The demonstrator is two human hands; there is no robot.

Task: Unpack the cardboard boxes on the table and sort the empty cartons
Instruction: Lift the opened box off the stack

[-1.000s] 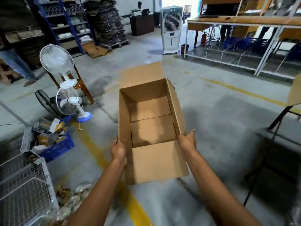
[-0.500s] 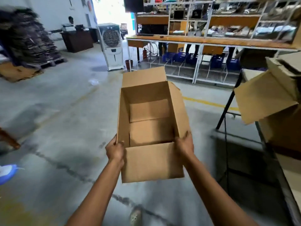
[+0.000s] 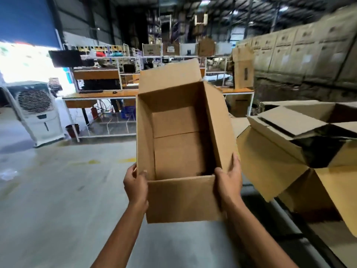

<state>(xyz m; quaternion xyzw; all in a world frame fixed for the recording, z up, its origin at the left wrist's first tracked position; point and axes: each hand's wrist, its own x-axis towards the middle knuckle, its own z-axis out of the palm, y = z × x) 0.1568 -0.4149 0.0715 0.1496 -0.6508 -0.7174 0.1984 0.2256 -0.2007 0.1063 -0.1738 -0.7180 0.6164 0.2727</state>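
Now you hold one empty carton (image 3: pixel 179 155) in the air in front of you, above the grey floor (image 3: pixel 58 190). Its long axis runs straight away from you, and its open top looks up at you. The far flap (image 3: pixel 170 76) stands up; the near flap (image 3: pixel 181 198) hangs down toward you. Your left hand (image 3: pixel 135 183) grips the near left corner and your right hand (image 3: pixel 229 180) the near right corner, with fingers curled round the walls. Just beside it, at your right, are other open cartons (image 3: pixel 280 151), probably two, but the blur makes the count unsure. One white air cooler (image 3: pixel 36 111) stands far left.
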